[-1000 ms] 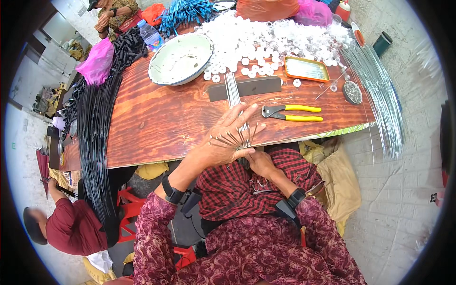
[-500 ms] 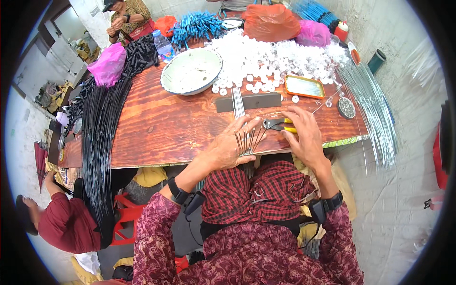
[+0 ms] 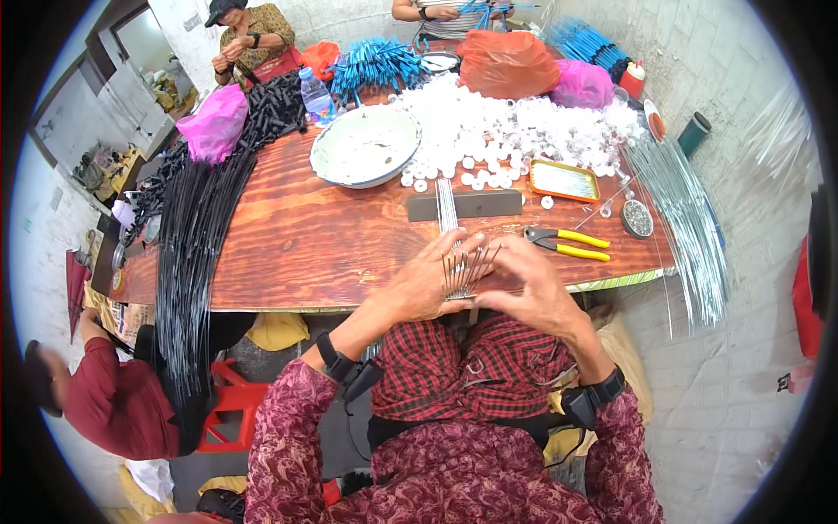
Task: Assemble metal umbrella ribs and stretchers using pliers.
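Observation:
My left hand (image 3: 423,284) is closed round a bundle of thin metal rods at the near table edge. The rods' dark ends (image 3: 467,269) fan out over the fingers. Their pale silver lengths (image 3: 447,210) run away from me across a dark grey bar (image 3: 489,204). Beside the fanned ends is my right hand (image 3: 537,293), its fingers curved and the thumb apart from the index finger; whether the fingertips touch the rods I cannot make out. Pliers with yellow handles (image 3: 576,244) lie on the table just beyond my right hand.
A pale bowl (image 3: 367,144), a heap of white plastic pieces (image 3: 524,122), an orange-rimmed tray (image 3: 565,181) and a small dish of metal bits (image 3: 637,220) stand farther back. Black rods (image 3: 196,227) hang over the left edge, silver wires (image 3: 685,210) over the right. Other people sit around.
My right hand has let go of the pliers, which now lie farther right on the table. It has moved left to the rods in my left hand.

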A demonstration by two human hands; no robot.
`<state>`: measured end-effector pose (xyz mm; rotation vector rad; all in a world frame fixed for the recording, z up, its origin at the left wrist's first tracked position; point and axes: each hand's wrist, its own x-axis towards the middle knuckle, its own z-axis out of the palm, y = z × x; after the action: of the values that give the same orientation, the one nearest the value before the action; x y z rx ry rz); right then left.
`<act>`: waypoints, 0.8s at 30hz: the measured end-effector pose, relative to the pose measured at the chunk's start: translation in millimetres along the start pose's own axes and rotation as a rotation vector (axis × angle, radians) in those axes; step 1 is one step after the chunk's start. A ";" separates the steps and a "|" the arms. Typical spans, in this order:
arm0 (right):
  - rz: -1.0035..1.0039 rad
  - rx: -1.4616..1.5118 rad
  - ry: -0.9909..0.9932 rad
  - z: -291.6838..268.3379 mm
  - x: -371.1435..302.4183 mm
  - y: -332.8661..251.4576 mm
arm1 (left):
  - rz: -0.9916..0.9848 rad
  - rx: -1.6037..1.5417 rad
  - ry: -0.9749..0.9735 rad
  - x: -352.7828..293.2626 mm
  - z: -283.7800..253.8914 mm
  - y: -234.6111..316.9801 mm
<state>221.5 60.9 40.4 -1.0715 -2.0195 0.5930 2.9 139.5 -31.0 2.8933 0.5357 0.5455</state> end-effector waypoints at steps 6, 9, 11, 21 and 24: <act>-0.065 0.113 -0.025 22.6 19.3 -3.0 | -0.094 -0.362 0.101 2.2 -7.1 6.6; -0.089 0.103 -0.015 30.8 15.4 6.1 | -0.025 -0.247 0.119 2.7 -8.6 7.6; -0.118 0.110 0.018 34.1 13.4 9.2 | -0.085 -0.264 0.039 5.4 -10.6 10.8; -0.206 0.081 0.090 38.0 15.0 7.9 | -0.038 -0.136 -0.005 3.3 -3.1 -0.4; -0.193 0.039 0.072 36.0 15.6 3.8 | -0.021 -0.166 0.008 3.5 -5.7 -2.5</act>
<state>189.1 74.3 22.4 -0.8512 -2.0112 0.4845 3.0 143.6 -25.1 2.7274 0.4959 0.5702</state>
